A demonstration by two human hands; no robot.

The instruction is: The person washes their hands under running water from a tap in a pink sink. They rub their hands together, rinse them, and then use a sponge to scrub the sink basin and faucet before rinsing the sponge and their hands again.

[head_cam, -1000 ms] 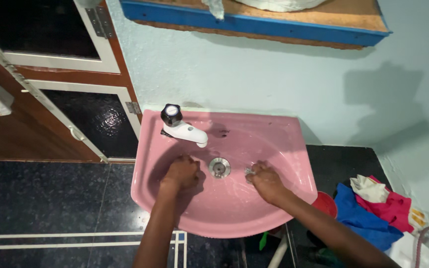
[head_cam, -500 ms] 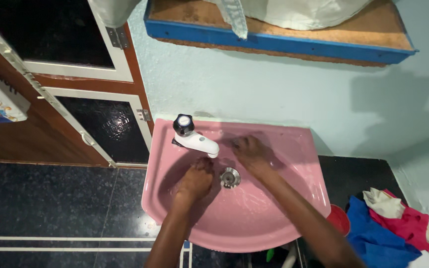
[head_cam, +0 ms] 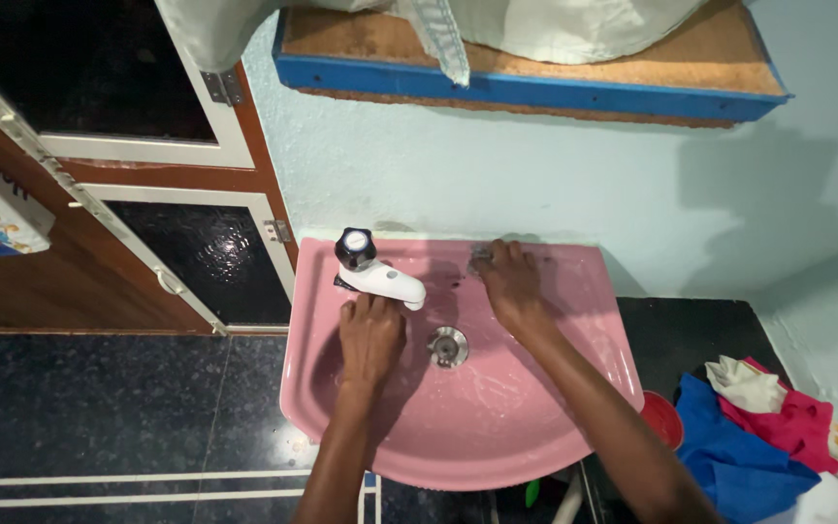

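1. The pink sink [head_cam: 555, 427] is fixed to the pale wall, and both hands are inside its basin.
2. The right hand [head_cam: 508, 283] lies at the back ledge of the sink, to the right of the white tap [head_cam: 380, 279]. Its fingers press a small grey scrubbing pad [head_cam: 482, 257] against the pink surface, so the hand is closed on this pad.
3. The left hand [head_cam: 370, 335] lies flat on the inner wall of the basin, directly below the spout of the tap and just left of the metal drain [head_cam: 447, 345]. The fingers are stretched out and rest on the sink; this hand holds nothing.
4. The tap has a black knob [head_cam: 354, 245] on top, and the fingertips of the left hand are almost touching the spout.
5. Some coloured cloths [head_cam: 758, 427] lie on the dark floor at the right, well apart from the hands.
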